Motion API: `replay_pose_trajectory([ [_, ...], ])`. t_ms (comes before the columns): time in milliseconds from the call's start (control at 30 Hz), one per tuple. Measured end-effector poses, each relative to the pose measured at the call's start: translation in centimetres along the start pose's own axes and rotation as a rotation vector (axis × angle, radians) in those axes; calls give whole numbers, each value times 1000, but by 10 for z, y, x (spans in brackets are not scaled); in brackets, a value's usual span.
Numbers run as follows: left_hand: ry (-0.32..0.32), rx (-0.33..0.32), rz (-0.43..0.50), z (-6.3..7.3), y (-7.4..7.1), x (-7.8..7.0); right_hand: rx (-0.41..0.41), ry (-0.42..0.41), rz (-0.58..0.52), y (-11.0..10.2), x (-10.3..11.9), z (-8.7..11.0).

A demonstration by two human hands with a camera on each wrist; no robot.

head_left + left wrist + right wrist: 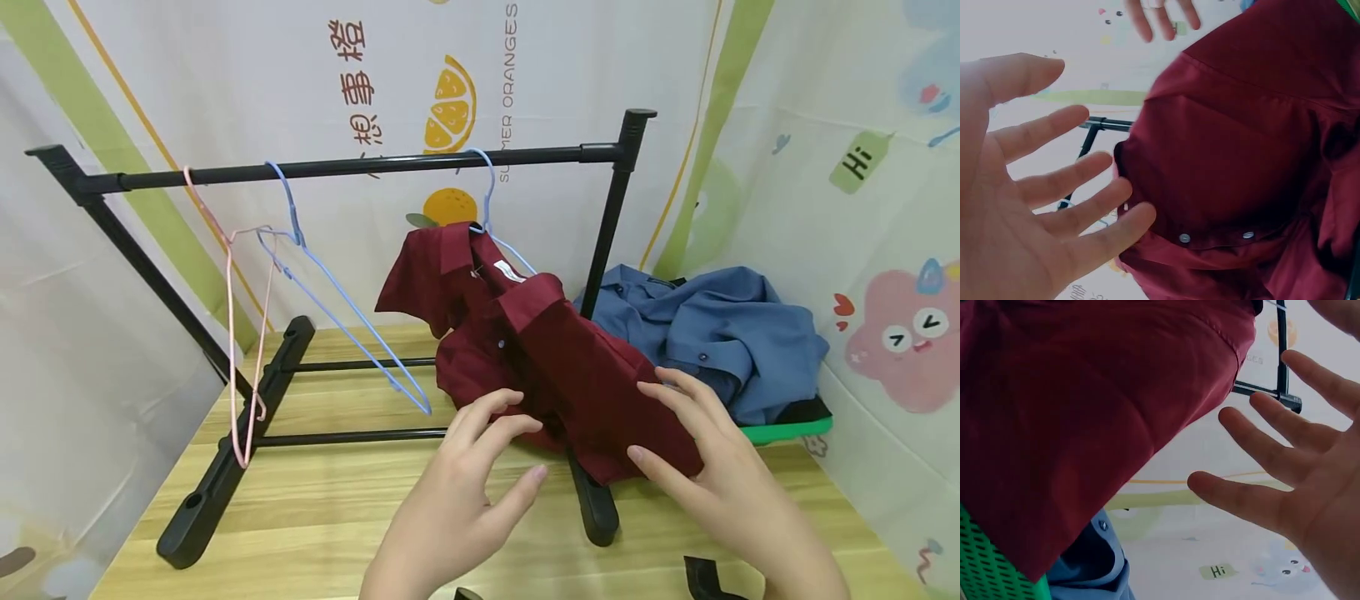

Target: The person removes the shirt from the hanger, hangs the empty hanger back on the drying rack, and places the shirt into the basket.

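A dark red buttoned shirt (600, 375) hangs on a blue hanger (489, 192), hooked over the black rail near its right end. Its front gapes, and two pale buttons show in the left wrist view. My left hand (468, 483) is in front of the shirt's lower left part, fingers spread and loosely bent, holding nothing. On the other side, my right hand (720, 467) is by the shirt's right edge with its fingers apart. The right wrist view shows this hand (1316, 469) beside the cloth, its fingers gripping nothing.
The black rack (352, 167) stands on a wooden table (345, 508). A pink hanger (231, 333) and another blue hanger (352, 308) hang at its left. Behind right, a blue shirt (720, 325) lies in a green basket (795, 430). Printed curtains enclose the back and sides.
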State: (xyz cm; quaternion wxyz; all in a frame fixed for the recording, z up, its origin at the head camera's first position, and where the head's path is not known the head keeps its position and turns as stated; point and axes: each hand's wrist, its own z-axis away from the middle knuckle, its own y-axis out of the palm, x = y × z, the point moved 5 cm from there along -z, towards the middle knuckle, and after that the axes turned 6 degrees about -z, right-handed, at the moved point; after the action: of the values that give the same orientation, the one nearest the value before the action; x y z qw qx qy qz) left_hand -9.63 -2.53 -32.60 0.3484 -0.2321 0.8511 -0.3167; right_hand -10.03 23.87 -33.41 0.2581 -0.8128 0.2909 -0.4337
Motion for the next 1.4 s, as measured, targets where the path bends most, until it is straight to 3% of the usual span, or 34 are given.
replay_pose_trajectory([
  [300, -111, 22, 15, -2, 13, 12, 23, 10, -2, 11, 1, -1],
  [467, -124, 49, 35, -3, 19, 13, 2, -2, 4, 11, 2, -8],
  [867, -119, 32, 66, -10, 21, 15, -62, -30, 0, 14, 3, -36],
  [1033, -139, 37, 93, -12, 20, 18, -25, -15, -14, 22, 6, -48],
  [1233, -169, 46, 129, -13, 21, 21, 39, 29, -11, 39, 7, -49],
  [1400, -180, 26, 147, -14, 20, 23, 26, -33, -20, 48, 15, -50],
])
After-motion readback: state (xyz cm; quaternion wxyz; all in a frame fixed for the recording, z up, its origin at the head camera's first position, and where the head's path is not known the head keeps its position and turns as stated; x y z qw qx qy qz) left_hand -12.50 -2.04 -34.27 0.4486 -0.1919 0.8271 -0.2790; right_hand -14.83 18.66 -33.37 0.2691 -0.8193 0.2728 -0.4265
